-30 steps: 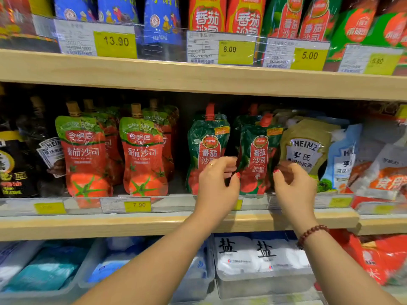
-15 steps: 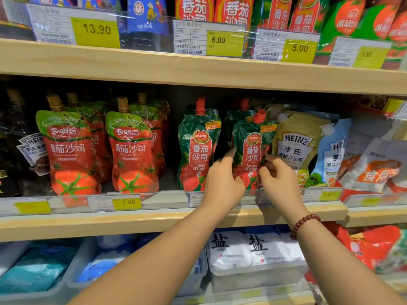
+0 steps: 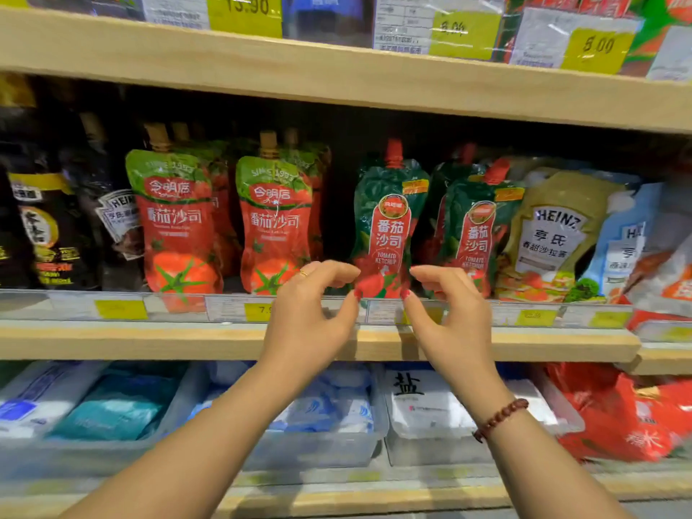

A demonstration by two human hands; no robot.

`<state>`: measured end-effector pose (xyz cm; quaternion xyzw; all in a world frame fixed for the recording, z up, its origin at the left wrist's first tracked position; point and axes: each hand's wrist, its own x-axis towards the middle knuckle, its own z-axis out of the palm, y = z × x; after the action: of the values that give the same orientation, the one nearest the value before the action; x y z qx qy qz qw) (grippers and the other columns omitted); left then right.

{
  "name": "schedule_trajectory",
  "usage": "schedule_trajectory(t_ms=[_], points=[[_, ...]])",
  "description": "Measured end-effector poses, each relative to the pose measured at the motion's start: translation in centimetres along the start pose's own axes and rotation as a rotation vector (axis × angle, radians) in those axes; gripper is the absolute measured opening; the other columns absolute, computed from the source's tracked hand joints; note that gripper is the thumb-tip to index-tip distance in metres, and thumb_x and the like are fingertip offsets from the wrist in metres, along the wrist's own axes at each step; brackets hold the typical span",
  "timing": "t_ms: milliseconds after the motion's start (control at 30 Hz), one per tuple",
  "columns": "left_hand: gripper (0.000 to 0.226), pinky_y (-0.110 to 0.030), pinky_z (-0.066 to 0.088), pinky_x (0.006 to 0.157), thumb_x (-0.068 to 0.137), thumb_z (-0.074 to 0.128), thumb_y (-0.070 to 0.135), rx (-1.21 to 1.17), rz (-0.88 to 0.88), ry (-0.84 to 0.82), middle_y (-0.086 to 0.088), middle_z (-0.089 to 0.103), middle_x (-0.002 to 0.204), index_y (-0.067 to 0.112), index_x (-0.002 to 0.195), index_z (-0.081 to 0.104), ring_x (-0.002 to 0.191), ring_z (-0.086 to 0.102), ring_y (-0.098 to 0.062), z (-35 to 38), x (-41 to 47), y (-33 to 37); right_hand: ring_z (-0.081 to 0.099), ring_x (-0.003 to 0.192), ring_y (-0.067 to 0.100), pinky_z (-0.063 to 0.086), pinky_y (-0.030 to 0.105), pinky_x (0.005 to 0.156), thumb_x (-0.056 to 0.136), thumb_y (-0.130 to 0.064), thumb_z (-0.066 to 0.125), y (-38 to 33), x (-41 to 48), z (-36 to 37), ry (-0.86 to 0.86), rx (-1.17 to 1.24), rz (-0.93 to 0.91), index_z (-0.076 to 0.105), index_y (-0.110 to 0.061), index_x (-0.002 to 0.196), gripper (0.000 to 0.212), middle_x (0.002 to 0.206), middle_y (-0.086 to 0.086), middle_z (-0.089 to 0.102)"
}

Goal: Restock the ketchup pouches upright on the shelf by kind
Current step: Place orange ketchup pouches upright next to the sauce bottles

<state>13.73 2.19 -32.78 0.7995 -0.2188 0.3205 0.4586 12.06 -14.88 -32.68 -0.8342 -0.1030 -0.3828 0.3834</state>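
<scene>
Two dark green ketchup pouches with red caps stand upright on the middle shelf (image 3: 149,340). The left green pouch (image 3: 389,219) has its lower corners pinched between my left hand (image 3: 310,316) and my right hand (image 3: 449,316), one on each side. The right green pouch (image 3: 477,226) stands just beside my right hand, with another of its kind behind it. Left of them, two rows of red pouches with tomato pictures (image 3: 176,219) (image 3: 275,219) stand upright, with more behind.
A beige Heinz pouch (image 3: 554,234) leans against the right green pouch, with a blue Heinz pouch (image 3: 625,249) further right. Dark sauce bottles (image 3: 45,226) fill the left end. Clear bins of salt bags (image 3: 423,406) sit on the shelf below. A price-tag rail (image 3: 120,309) runs along the front.
Both hands have left the right green pouch and moved left onto the base of the left green pouch. The camera has moved closer and tilted down a little.
</scene>
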Motion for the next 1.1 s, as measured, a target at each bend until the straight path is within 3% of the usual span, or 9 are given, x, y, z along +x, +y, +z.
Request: schedule_trajectory(t_ms=[100, 233, 300, 500, 667, 767, 867, 967, 1100], points=[[0.017, -0.014, 0.046, 0.078, 0.076, 0.066, 0.013, 0.086, -0.04, 0.06, 0.01, 0.067, 0.089, 0.021, 0.092, 0.068, 0.085, 0.061, -0.003, -3.2, -1.0, -2.1, 0.056, 0.095, 0.013, 0.047, 0.029, 0.083, 0.081, -0.012, 0.067, -1.5, -0.4, 2.6, -0.082, 0.044, 0.008, 0.064, -0.019, 0.103, 0.023, 0.098, -0.003, 0.06], [0.015, -0.042, 0.048, 0.079, 0.074, 0.067, 0.018, 0.198, -0.016, 0.109, 0.007, 0.069, 0.085, 0.018, 0.089, 0.07, 0.083, 0.062, -0.015, -5.6, -1.4, -3.6, 0.059, 0.086, 0.022, 0.047, 0.047, 0.079, 0.076, -0.008, 0.071, -2.7, -0.8, 5.1, -0.039, 0.016, -0.043, 0.069, -0.013, 0.093, 0.017, 0.087, 0.004, 0.065], [0.014, -0.046, 0.046, 0.08, 0.073, 0.068, 0.02, 0.22, -0.024, 0.142, 0.009, 0.068, 0.084, 0.021, 0.088, 0.069, 0.082, 0.061, -0.016, -6.3, -1.5, -4.2, 0.057, 0.079, 0.026, 0.045, 0.05, 0.076, 0.075, -0.007, 0.073, -2.8, -1.0, 5.8, 0.007, -0.013, -0.068, 0.07, -0.013, 0.088, 0.014, 0.078, 0.006, 0.065], [0.011, -0.044, 0.045, 0.077, 0.074, 0.069, 0.018, 0.191, -0.036, 0.161, 0.006, 0.068, 0.081, 0.016, 0.085, 0.069, 0.078, 0.06, -0.018, -6.4, -1.8, -5.2, 0.054, 0.075, 0.025, 0.042, 0.044, 0.072, 0.077, -0.013, 0.071, -2.4, -1.3, 6.6, 0.041, -0.03, -0.094, 0.071, -0.013, 0.083, 0.006, 0.072, 0.006, 0.063], [0.014, -0.046, 0.047, 0.075, 0.075, 0.069, 0.019, 0.186, -0.204, -0.013, -0.001, 0.069, 0.082, 0.011, 0.087, 0.072, 0.079, 0.061, -0.024, -7.8, -1.1, -4.4, 0.05, 0.078, 0.02, 0.033, 0.034, 0.077, 0.076, -0.017, 0.072, -3.3, -0.7, 6.2, -0.109, -0.092, 0.067, 0.071, -0.017, 0.082, 0.006, 0.077, -0.002, 0.06], [0.018, -0.043, 0.049, 0.077, 0.073, 0.068, 0.021, 0.169, -0.376, -0.142, -0.002, 0.069, 0.083, 0.014, 0.089, 0.072, 0.079, 0.062, -0.023, -9.6, 0.2, -2.1, 0.054, 0.084, 0.026, 0.038, 0.036, 0.081, 0.076, -0.011, 0.074, -4.9, 0.2, 4.9, -0.238, -0.062, 0.181, 0.07, -0.01, 0.084, 0.008, 0.083, 0.005, 0.064], [0.015, -0.026, 0.046, 0.074, 0.071, 0.069, 0.021, 0.164, -0.442, -0.179, 0.005, 0.063, 0.078, 0.018, 0.086, 0.07, 0.075, 0.061, -0.015, -12.2, 1.9, 1.1, 0.057, 0.084, 0.025, 0.039, 0.013, 0.079, 0.078, -0.006, 0.071, -8.0, 1.6, 2.7, -0.334, 0.002, 0.281, 0.07, -0.004, 0.085, 0.008, 0.088, 0.015, 0.066], [0.016, -0.019, 0.04, 0.07, 0.072, 0.07, 0.021, 0.184, -0.454, -0.189, 0.006, 0.062, 0.078, 0.017, 0.087, 0.07, 0.073, 0.055, -0.006, -14.8, 3.7, 5.3, 0.056, 0.091, 0.025, 0.035, 0.014, 0.081, 0.077, -0.005, 0.07, -12.1, 3.6, -0.5, -0.39, -0.002, 0.319, 0.07, -0.007, 0.087, 0.01, 0.091, 0.012, 0.067], [0.015, -0.008, 0.04, 0.07, 0.073, 0.07, 0.021, 0.14, -0.582, -0.182, 0.002, 0.066, 0.08, 0.015, 0.087, 0.071, 0.072, 0.059, -0.01, -17.8, 6.0, 11.8, 0.056, 0.094, 0.025, 0.029, 0.006, 0.081, 0.08, -0.007, 0.069, -17.3, 6.7, -5.7, -0.457, 0.025, 0.376, 0.069, -0.009, 0.088, 0.008, 0.091, 0.005, 0.066]])
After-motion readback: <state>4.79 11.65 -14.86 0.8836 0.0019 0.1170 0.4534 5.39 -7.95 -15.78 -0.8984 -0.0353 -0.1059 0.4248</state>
